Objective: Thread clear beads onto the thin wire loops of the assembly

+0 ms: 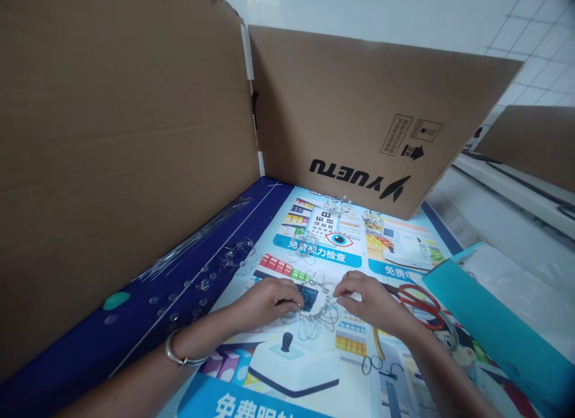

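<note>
Between my hands is a ring of thin looped wire with small clear beads (317, 315), resting low over the printed sheet (291, 370). My left hand (272, 301) pinches its left side, thumb and forefinger pressed together. From the right, my right hand (371, 298) is closed in a pinch at the ring's upper right edge, on what looks like a thin wire. The wire is too fine to follow all the way between the fingers. Red-handled scissors (420, 304) lie just beyond my right wrist, partly hidden by it.
Cardboard walls (126, 106) stand left and behind. Loose clear beads (204, 283) and a bundle of straight wires (197, 235) lie on the blue strip near a green piece (117, 300). More beaded wire pieces (336, 205) sit farther back. A teal box (494, 328) is at right.
</note>
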Demonstrator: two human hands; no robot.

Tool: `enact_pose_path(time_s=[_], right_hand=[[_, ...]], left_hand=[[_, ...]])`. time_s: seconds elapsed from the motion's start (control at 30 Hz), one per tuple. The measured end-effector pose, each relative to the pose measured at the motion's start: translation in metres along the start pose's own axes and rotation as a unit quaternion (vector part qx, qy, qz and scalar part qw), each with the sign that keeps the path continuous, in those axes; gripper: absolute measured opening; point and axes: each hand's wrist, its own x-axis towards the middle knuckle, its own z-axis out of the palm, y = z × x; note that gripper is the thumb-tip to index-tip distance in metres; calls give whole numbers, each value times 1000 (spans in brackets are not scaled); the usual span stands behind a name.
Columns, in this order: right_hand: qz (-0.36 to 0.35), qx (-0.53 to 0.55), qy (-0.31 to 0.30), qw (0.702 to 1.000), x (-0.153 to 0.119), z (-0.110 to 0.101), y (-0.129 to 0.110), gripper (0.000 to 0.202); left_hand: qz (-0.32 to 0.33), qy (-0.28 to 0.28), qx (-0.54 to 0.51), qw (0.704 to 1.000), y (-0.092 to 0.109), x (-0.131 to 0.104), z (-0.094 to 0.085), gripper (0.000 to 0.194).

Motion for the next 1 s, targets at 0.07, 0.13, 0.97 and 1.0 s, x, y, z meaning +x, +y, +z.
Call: enact_pose_path(time_s=[0.07,0.13,0.97,1.0], right_hand=[[6,-17,-8,1000,-3,-3,0,13],[7,-33,-16,999,-4,-6,2,13],[-39,-24,-13,999,-7,17,-18,22],[-44,-27,-9,999,-6,20,-21,22]], left_hand=[[0,-1,0,1000,0,0,0,14],[1,-1,0,1000,0,0,-1,14],[0,6,-1,1000,0,0,0,14],[0,6,0,1000,0,0,1,13]])
